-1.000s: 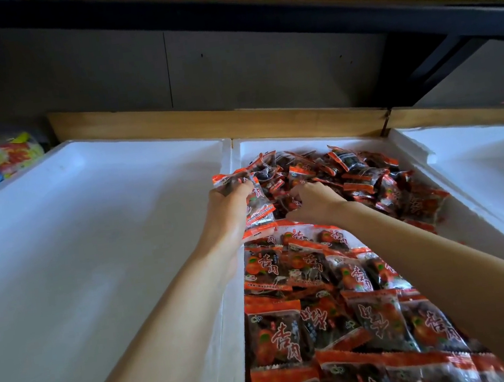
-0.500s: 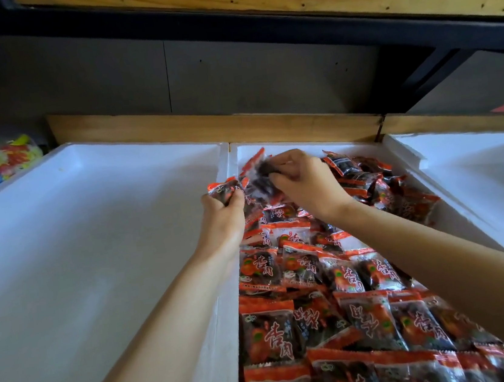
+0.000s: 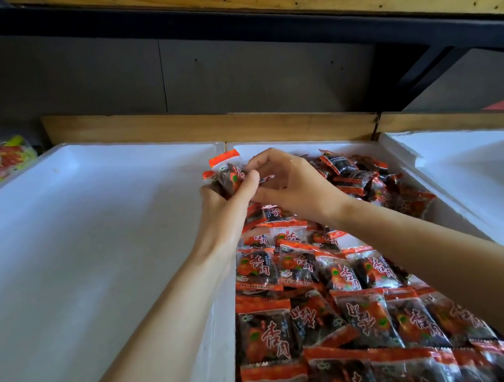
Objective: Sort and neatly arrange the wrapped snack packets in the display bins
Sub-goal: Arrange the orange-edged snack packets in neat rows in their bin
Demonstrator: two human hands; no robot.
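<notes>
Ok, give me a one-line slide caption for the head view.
Left hand grips a bunch of red snack packets, right hand pinching them, above the packet-filled middle bin.

Red-and-clear snack packets (image 3: 311, 320) lie in overlapping rows across the near part of the white middle bin (image 3: 219, 337), with a loose heap (image 3: 366, 173) toward its far right corner. A held bunch (image 3: 228, 174) stands upright in the left hand (image 3: 224, 207) over its far left corner.

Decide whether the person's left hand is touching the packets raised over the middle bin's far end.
Touching. The head view shows the left hand with fingers and thumb curled round the held packets, with no gap between them.
</notes>
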